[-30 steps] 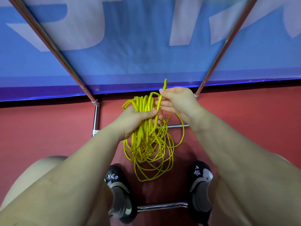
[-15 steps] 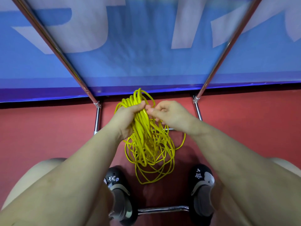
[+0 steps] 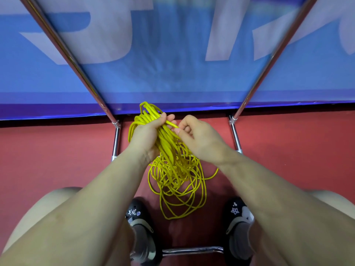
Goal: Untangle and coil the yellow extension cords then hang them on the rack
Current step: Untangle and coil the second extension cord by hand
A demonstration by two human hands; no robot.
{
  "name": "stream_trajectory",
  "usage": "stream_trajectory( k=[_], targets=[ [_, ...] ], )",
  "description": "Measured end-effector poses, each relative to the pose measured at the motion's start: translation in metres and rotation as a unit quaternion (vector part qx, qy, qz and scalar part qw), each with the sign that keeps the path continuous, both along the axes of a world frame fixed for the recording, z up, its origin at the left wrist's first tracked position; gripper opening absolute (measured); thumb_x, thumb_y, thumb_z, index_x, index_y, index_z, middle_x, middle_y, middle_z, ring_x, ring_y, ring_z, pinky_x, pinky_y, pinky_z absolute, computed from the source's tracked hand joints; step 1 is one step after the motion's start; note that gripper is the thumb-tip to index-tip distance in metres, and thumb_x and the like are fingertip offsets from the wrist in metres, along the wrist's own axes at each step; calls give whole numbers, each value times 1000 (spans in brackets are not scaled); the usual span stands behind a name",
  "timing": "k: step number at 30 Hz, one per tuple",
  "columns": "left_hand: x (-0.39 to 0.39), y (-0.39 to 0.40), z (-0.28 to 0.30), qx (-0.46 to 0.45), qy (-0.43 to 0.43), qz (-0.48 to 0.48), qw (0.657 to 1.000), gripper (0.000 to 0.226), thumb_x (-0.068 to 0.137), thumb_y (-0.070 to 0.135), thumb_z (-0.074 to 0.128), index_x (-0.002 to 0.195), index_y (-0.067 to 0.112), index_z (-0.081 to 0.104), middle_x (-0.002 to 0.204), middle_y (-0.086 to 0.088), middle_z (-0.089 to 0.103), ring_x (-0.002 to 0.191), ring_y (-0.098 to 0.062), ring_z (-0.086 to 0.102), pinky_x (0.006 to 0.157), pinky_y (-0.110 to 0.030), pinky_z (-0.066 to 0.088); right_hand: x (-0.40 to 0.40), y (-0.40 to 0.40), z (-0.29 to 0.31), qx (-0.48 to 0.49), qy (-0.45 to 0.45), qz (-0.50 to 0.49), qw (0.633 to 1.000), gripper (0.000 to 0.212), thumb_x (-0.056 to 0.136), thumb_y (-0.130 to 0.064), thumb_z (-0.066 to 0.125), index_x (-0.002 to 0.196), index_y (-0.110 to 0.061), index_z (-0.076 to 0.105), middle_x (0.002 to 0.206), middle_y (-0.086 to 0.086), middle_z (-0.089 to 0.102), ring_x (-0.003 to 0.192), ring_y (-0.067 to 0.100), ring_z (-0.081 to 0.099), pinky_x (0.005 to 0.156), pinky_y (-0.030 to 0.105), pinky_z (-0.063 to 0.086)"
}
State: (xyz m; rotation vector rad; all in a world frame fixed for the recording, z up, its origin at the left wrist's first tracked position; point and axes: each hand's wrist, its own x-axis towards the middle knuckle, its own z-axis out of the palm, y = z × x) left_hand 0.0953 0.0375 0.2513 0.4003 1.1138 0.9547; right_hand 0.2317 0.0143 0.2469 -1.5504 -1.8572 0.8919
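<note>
Fingers (image 3: pixel 169 118) hide yellow cords' (image 3: pixel 172 169) gripped middle

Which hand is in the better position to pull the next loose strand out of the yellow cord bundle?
Probably the right hand: it already pinches one strand's end. The left hand grips the whole yellow cord bundle, so it cannot let go.

The yellow cord (image 3: pixel 172 169) you hold has a smooth, glossy plastic-looking jacket that catches the light. The rack (image 3: pixel 235 139) in front of you is polished chrome-like metal tube, mirror-bright along its legs and foot bar. The banner (image 3: pixel 172 54) behind it looks like slick blue vinyl or coated cloth, with a shiny lower hem. The red floor (image 3: pixel 57 150) is matt and finely textured. Your black shoes (image 3: pixel 142 227) look like smooth moulded rubber or plastic
</note>
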Motion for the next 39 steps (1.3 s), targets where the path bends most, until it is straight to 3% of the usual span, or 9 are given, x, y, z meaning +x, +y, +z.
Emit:
stream_trajectory(
  k=[3,11,14,16,20,25,30,34,39],
  targets=[
    [-2,1,-4,29,57,28,998,17,93,17,54,87,5,65,64,-3,66,60,-19,61,55,-31,53,1,3,10,-110,55,34,992,22,95,-32,48,75,-25,49,46,-17,50,44,-2,44,58,32,43],
    [-25,9,-3,46,60,120,990,24,94,11,55,72,10,66,60,4,68,58,-11,63,66,-35,49,30,4,1,-234,-94,116,961,35,93,-40,50,65,-19,47,72,1,63,57,12,44,60,28,35],
    [-34,11,3,43,1,142,989,17,96,11,49,80,13,55,58,6,65,62,-8,66,63,-28,53,43,0,-14,-285,-262,171,906,32,93,-40,51,70,-18,51,73,3,56,73,16,48,59,27,34],
    [-47,17,8,33,-40,171,984,19,98,14,47,80,15,54,57,7,63,60,-7,66,62,-26,53,52,-3,-21,-310,-295,181,886,27,94,-35,51,75,-17,53,73,4,52,78,19,47,58,26,33],
    [-61,15,11,17,-57,163,985,23,98,17,45,78,13,56,53,7,60,52,-5,60,67,-23,52,63,-3,-18,-295,-192,123,928,20,93,-29,54,79,-15,57,69,-3,53,72,12,46,60,19,35],
    [-67,14,6,8,-17,96,995,24,97,18,46,90,11,68,61,8,66,58,-5,56,58,-20,54,67,-4,-17,-321,-57,55,944,8,92,-14,56,87,-11,50,90,15,63,78,19,55,68,19,45],
    [-63,9,1,66,68,24,995,14,95,3,46,93,9,58,79,6,74,68,-6,68,56,-25,56,65,0,-2,-306,45,-35,950,9,94,-18,54,96,-10,49,86,9,64,57,11,62,50,15,49],
    [-61,4,-5,94,157,-38,982,18,91,2,54,108,-1,58,66,4,69,58,-7,62,49,-24,53,53,5,12,-332,211,-101,914,11,93,-21,54,86,-13,53,95,13,63,57,10,66,56,21,56],
    [-47,-2,-10,107,212,-78,968,7,86,2,62,92,4,64,64,5,69,57,-8,59,50,-23,52,34,14,21,-339,387,-192,836,12,93,-17,54,84,-9,56,78,4,64,56,10,67,55,23,57]
  ],
)
